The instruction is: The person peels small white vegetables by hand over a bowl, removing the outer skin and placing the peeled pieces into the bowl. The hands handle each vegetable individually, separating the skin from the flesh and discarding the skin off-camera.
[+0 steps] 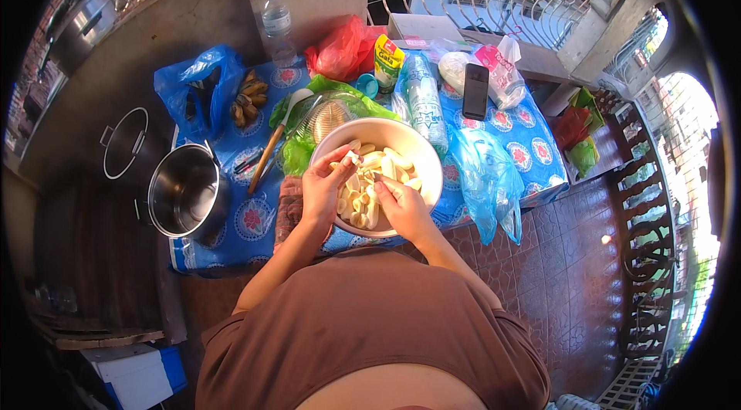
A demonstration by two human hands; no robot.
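Note:
A pale round bowl [433, 178] stands at the table's front edge, holding peeled bananas [395, 160], some whole and some cut into slices [359, 201]. Over its left side, my left hand [325, 178] pinches a short piece of peeled banana [352, 156] between thumb and fingertips. My right hand [405, 206] reaches in from the right, its thumb and fingers bent close together above the slices. Whether a small knife or a banana piece is in those fingers cannot be made out. A brown cloth [289, 201] lies beside the bowl, near my left wrist.
Left of the bowl are a steel pot [185, 190], a wooden-handled utensil [267, 158] and unpeeled bananas [250, 98]. Behind it lie a strainer [331, 114] and a red plastic bag [344, 48]. Rolled clear plastic [425, 97], a phone [475, 91] and a blue plastic bag [486, 172] are rightward.

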